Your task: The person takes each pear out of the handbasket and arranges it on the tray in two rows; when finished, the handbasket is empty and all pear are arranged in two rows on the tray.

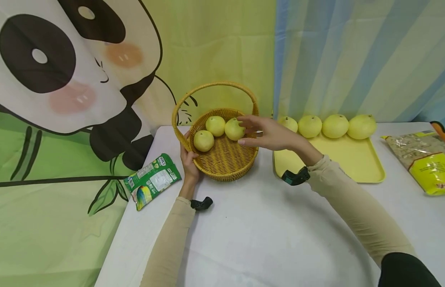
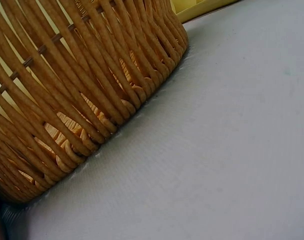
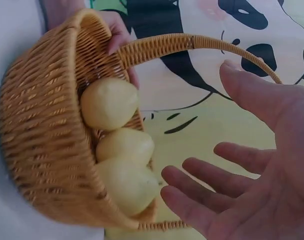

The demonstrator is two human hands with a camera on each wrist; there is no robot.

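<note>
A wicker basket (image 1: 227, 173) with a tall arched handle stands on the table. Three round pale yellow fruits (image 1: 203, 141) lie together in it, toward its back and left. My left hand (image 1: 190, 161) grips the basket's left side, thumb at the rim; in the left wrist view the woven wall fills the upper left and the fingers are mostly hidden. Over the right part of the rim hovers my right hand (image 1: 269, 133), close to the rightmost fruit in the basket. In the right wrist view its fingers are spread, apart from the fruits (image 3: 125, 185), and it holds nothing.
Several similar pale yellow fruits (image 1: 335, 126) sit in a row along the back of a yellow tray (image 1: 346, 159), right of the basket. A green snack packet (image 1: 153, 180) lies at left. At far right is a clear and yellow bag (image 1: 423, 159). A printed curtain (image 1: 222, 52) hangs behind.
</note>
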